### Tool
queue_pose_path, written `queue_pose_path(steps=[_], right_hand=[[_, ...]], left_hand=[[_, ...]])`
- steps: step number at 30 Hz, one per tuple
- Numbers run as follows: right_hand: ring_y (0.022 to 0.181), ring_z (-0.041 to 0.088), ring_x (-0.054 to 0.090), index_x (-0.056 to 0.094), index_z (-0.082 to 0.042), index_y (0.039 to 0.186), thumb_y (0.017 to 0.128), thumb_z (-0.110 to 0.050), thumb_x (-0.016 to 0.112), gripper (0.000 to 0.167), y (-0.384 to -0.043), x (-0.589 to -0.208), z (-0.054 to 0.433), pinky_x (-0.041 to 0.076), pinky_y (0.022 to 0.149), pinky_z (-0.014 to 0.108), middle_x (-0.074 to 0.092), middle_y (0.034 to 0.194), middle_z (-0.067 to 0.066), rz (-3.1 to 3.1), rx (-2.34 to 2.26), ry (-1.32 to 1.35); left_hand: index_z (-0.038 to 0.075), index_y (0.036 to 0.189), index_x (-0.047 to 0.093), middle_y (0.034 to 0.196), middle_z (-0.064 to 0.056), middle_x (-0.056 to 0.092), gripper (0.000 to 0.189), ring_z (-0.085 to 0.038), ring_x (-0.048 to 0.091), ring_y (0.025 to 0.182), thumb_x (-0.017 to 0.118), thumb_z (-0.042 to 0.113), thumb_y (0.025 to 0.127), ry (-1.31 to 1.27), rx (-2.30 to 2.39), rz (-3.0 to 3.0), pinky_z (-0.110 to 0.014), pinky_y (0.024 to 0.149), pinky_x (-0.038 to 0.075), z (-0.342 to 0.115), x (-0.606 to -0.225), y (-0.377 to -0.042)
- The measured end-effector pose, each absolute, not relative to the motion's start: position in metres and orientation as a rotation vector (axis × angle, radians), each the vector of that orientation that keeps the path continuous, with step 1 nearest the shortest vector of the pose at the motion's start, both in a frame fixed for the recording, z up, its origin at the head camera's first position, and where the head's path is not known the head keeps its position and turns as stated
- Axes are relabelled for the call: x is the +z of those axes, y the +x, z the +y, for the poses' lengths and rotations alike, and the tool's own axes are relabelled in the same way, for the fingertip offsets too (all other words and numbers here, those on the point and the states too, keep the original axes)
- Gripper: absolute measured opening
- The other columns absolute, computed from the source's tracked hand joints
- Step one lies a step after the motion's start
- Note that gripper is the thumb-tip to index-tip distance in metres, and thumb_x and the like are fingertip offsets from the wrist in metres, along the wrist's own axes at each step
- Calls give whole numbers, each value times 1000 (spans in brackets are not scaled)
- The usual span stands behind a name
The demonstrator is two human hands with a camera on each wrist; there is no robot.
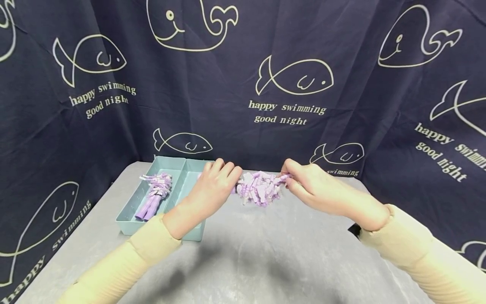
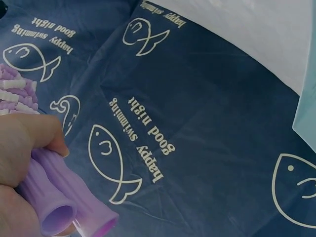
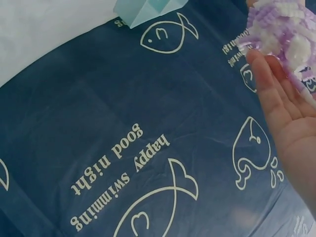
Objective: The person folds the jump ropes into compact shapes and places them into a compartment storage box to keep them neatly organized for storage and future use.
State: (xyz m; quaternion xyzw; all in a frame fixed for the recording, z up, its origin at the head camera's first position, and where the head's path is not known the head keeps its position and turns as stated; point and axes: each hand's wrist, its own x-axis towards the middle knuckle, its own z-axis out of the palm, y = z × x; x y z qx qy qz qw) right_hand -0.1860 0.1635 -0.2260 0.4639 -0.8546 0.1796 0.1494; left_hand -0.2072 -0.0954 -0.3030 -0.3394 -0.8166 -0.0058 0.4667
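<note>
A purple-and-white beaded jump rope (image 1: 260, 190) hangs bunched above the table between both hands. My left hand (image 1: 214, 185) grips it at its left end. In the left wrist view two purple hollow handles (image 2: 74, 190) stick out below that hand (image 2: 29, 148). At the bundle's right end, my right hand (image 1: 315, 185) pinches a strand between thumb and fingers. The right wrist view has this hand (image 3: 286, 108) beside the beads (image 3: 281, 29), its thumb hidden. Another bundled jump rope (image 1: 159, 184) with purple handles lies in the left compartment of a light blue box.
The light blue two-compartment box (image 1: 129, 228) stands at the table's left, partly behind my left forearm. A grey-white cloth covers the table (image 1: 281, 253). Dark blue curtains (image 1: 235, 84) with fish and whale prints enclose the back and sides.
</note>
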Motion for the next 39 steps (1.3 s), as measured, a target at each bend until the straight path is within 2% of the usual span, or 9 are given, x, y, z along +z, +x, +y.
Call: queue_pose_path(steps=[4, 8, 11, 18, 24, 29, 33, 39], right_hand=[[55, -3, 42, 53, -16, 93, 89, -4, 49, 13, -187, -225, 165, 41, 57, 18, 49, 68, -16, -2461, 495, 1338], [71, -2, 56, 56, -15, 96, 87, -5, 51, 15, -190, -226, 169, 49, 68, 23, 60, 83, -11, -2421, 454, 1355], [79, 0, 61, 57, -14, 98, 86, -4, 53, 17, -192, -228, 172, 51, 73, 26, 64, 91, -8, -2378, 427, 1369], [82, 0, 57, 59, -12, 109, 86, 1, 49, 28, -196, -233, 177, 47, 77, 18, 62, 97, -8, -2343, 481, 1407], [83, 2, 57, 54, -13, 122, 89, -1, 49, 35, -200, -238, 185, 48, 71, 19, 60, 104, -7, -2410, 555, 1309], [81, 1, 55, 56, -12, 119, 88, -3, 54, 32, -206, -248, 197, 46, 68, 18, 61, 99, -7, -2389, 500, 1190], [81, 5, 57, 58, -10, 115, 85, -3, 58, 30, -211, -260, 204, 47, 70, 23, 63, 101, -5, -2341, 443, 1093], [94, 17, 60, 58, -4, 113, 83, -1, 60, 31, -215, -282, 210, 48, 82, 32, 63, 108, 3, -2296, 415, 979]], left_hand=[[8, 84, 50, 72, -5, 45, 16, -24, 42, 67, 51, -8, 81, -819, -3, -1988, -34, 59, 33, -97, -301, -208], [10, 86, 53, 74, -6, 46, 16, -25, 42, 68, 50, -5, 82, -810, 33, -1991, -35, 60, 34, -99, -300, -208], [12, 88, 54, 76, -6, 47, 16, -25, 43, 69, 52, -2, 80, -817, 42, -2007, -35, 62, 35, -101, -298, -207], [9, 94, 50, 75, -5, 48, 28, -26, 48, 70, 63, 12, 69, -833, 20, -2174, -36, 59, 34, -107, -298, -201], [7, 92, 45, 76, -4, 42, 29, -24, 43, 71, 55, 22, 69, -763, -16, -2350, -36, 56, 28, -109, -297, -198], [8, 90, 43, 77, -4, 41, 30, -24, 42, 74, 53, 25, 68, -711, -52, -2414, -36, 58, 28, -113, -297, -200], [7, 92, 44, 79, -6, 43, 31, -26, 44, 78, 54, 25, 68, -664, -102, -2456, -39, 62, 29, -119, -299, -203], [3, 96, 45, 84, -10, 46, 34, -30, 45, 80, 58, 24, 73, -562, -162, -2503, -42, 63, 33, -127, -306, -210]])
